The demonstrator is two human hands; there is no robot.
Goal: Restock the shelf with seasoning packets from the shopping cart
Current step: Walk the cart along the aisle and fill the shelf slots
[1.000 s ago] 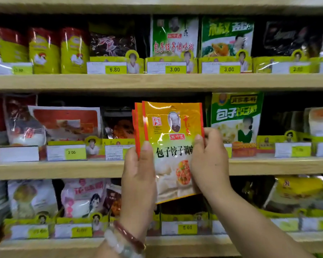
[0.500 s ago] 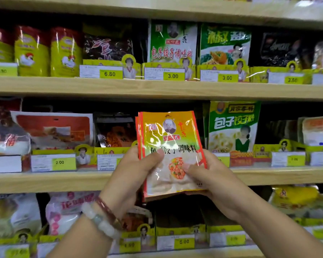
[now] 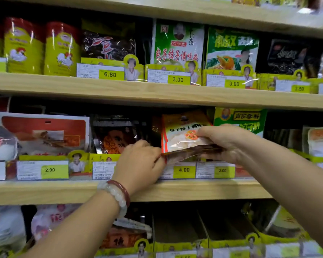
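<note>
While both hands reached into the middle shelf (image 3: 157,190), the orange seasoning packets (image 3: 183,135) sat tilted in the slot above the 4.00 price tag (image 3: 184,170), tops leaning back. Right hand (image 3: 226,144): thumb on the front face, fingers curled beneath the lower edge, gripping the small stack. Left hand (image 3: 140,161): fingers curled, knuckles up, pinching the packets' lower left corner. Bracelets (image 3: 117,194) on the left wrist. Green packet (image 3: 241,118) stood just right of the slot; dark packet (image 3: 114,136) just left.
</note>
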